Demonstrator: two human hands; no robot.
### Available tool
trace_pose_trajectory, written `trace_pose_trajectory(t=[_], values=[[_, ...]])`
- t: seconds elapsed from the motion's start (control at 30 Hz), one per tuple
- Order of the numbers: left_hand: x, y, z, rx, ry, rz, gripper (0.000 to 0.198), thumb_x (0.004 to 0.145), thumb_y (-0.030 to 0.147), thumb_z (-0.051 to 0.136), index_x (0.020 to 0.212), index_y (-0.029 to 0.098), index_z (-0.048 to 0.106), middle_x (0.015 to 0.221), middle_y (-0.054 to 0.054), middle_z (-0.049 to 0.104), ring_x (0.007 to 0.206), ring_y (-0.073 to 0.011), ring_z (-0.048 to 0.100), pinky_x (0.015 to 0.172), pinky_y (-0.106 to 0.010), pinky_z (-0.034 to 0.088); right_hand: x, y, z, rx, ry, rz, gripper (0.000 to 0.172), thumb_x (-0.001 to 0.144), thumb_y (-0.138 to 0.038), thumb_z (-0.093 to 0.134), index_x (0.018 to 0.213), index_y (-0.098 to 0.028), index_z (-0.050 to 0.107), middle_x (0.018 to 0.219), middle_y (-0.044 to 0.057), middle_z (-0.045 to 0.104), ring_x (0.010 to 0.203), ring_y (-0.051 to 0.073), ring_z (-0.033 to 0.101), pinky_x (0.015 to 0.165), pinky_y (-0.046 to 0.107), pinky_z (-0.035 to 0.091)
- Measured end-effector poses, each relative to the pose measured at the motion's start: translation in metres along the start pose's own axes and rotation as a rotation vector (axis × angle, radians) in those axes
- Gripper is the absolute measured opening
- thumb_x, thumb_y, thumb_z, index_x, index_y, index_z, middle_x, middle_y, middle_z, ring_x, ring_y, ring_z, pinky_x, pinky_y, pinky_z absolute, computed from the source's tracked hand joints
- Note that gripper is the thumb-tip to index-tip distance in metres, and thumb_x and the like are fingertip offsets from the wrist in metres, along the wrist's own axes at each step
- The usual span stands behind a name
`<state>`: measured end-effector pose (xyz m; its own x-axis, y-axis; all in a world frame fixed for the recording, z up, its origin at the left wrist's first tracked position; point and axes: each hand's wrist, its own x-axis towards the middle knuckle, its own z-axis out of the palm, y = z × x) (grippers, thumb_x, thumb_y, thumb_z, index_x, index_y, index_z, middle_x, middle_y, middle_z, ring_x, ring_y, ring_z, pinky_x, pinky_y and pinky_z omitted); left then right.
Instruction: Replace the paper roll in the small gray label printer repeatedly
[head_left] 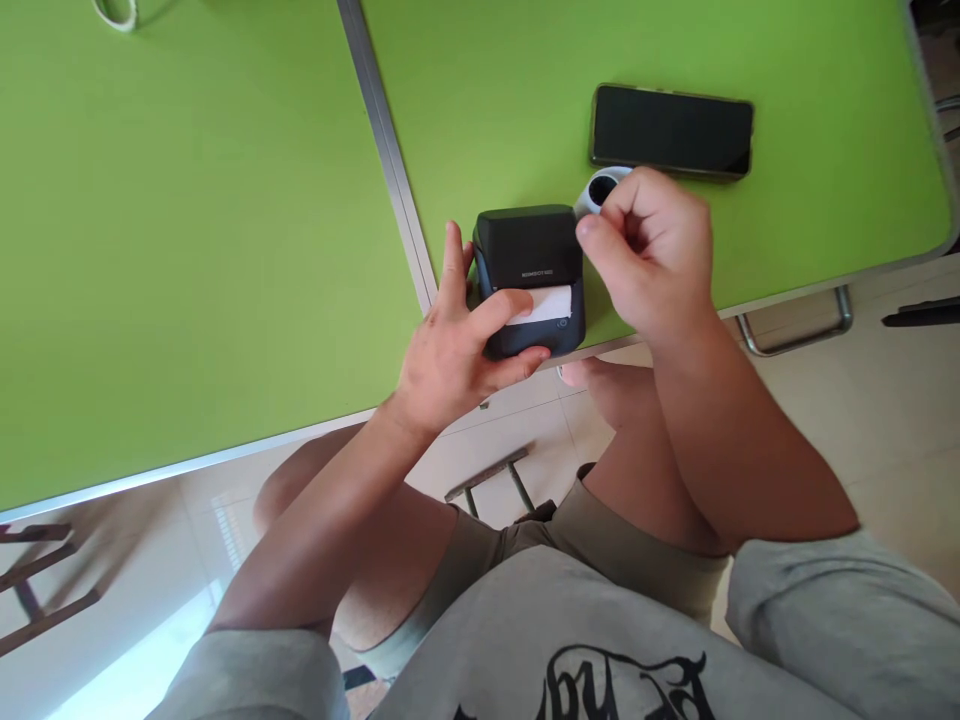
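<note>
A small dark label printer [529, 240] sits near the front edge of the green table, with a white paper label [553, 303] lying across its front slot. My left hand [457, 350] grips the printer from the left and front; one finger presses on the label and the thumb lies along the front face. Just right of the printer, my right hand [660, 250] is closed in a pinch, and what its fingertips hold is hidden. Partly behind those fingers is a white round item with a dark centre [602, 188], perhaps a roll; its kind is unclear.
A phone [672, 130] with a dark screen lies beyond my right hand. A metal strip [386, 150] divides the green tabletop [225, 250]. At the far left is part of a white ring [118, 14]. Below the edge are my legs and a metal bar [799, 335].
</note>
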<state>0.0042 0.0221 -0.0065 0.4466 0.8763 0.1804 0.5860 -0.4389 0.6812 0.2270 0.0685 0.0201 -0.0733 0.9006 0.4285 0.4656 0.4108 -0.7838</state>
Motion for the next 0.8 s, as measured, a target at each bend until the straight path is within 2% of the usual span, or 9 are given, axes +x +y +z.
trace_pose_trajectory(t=[0.13, 0.23, 0.3, 0.4, 0.5, 0.63, 0.8], values=[[-0.0004, -0.0001, -0.0016, -0.002, -0.005, 0.018, 0.055, 0.093, 0.081, 0.051, 0.121, 0.036, 0.065, 0.181, 0.001, 0.009, 0.159, -0.0428, 0.035, 0.105, -0.057, 0.061, -0.0015, -0.0007, -0.0012, -0.051, -0.139, 0.091, 0.046, 0.094, -0.050, 0.070, 0.067, -0.025, 0.041, 0.063, -0.003, 0.038, 0.059, 0.013, 0.040, 0.059, 0.031, 0.043], [-0.0008, 0.0000, -0.0016, 0.005, 0.001, 0.029, 0.055, 0.094, 0.081, 0.050, 0.120, 0.035, 0.065, 0.181, 0.002, 0.009, 0.160, -0.0434, 0.034, 0.105, -0.057, 0.061, -0.0022, 0.0005, -0.0013, -0.042, -0.189, 0.166, 0.047, 0.091, -0.052, 0.072, 0.068, -0.025, 0.041, 0.064, -0.003, 0.038, 0.060, 0.013, 0.040, 0.059, 0.032, 0.045], [-0.0009, 0.0007, -0.0017, 0.008, -0.006, 0.005, 0.060, 0.093, 0.082, 0.050, 0.127, 0.035, 0.062, 0.181, -0.003, 0.011, 0.161, -0.0429, 0.033, 0.101, -0.055, 0.064, -0.0016, 0.0001, -0.0014, -0.013, -0.212, 0.199, 0.049, 0.089, -0.053, 0.073, 0.068, -0.025, 0.039, 0.063, -0.004, 0.036, 0.059, 0.013, 0.037, 0.056, 0.030, 0.043], [-0.0009, 0.0031, -0.0018, 0.002, 0.003, -0.038, 0.072, 0.088, 0.084, 0.056, 0.140, 0.035, 0.055, 0.180, -0.010, 0.012, 0.160, -0.0442, 0.034, 0.094, -0.056, 0.067, 0.0006, -0.0030, -0.0027, 0.017, -0.256, 0.239, 0.059, 0.088, -0.052, 0.075, 0.064, -0.024, 0.029, 0.059, -0.006, 0.028, 0.053, 0.009, 0.028, 0.048, 0.027, 0.030], [-0.0005, 0.0053, -0.0013, -0.001, 0.026, -0.052, 0.075, 0.087, 0.083, 0.059, 0.143, 0.035, 0.052, 0.180, -0.010, 0.011, 0.158, -0.0460, 0.037, 0.096, -0.060, 0.066, 0.0029, -0.0057, -0.0051, 0.024, -0.303, 0.300, 0.065, 0.089, -0.049, 0.076, 0.062, -0.023, 0.023, 0.054, -0.007, 0.026, 0.049, 0.006, 0.023, 0.043, 0.026, 0.020], [0.0002, 0.0045, -0.0002, -0.001, 0.032, -0.052, 0.074, 0.085, 0.083, 0.061, 0.141, 0.036, 0.052, 0.180, -0.008, 0.015, 0.158, -0.0453, 0.037, 0.097, -0.061, 0.066, 0.0048, -0.0033, -0.0073, 0.040, -0.371, 0.351, 0.066, 0.088, -0.049, 0.077, 0.060, -0.023, 0.023, 0.051, -0.007, 0.027, 0.045, 0.006, 0.025, 0.040, 0.025, 0.018], [0.0012, 0.0023, -0.0005, 0.025, 0.043, -0.057, 0.073, 0.082, 0.083, 0.064, 0.138, 0.037, 0.053, 0.178, -0.008, 0.021, 0.157, -0.0431, 0.039, 0.086, -0.056, 0.070, 0.0047, 0.0024, -0.0075, 0.028, -0.392, 0.325, 0.065, 0.089, -0.049, 0.077, 0.061, -0.023, 0.024, 0.051, -0.007, 0.027, 0.047, 0.007, 0.026, 0.041, 0.026, 0.020]])
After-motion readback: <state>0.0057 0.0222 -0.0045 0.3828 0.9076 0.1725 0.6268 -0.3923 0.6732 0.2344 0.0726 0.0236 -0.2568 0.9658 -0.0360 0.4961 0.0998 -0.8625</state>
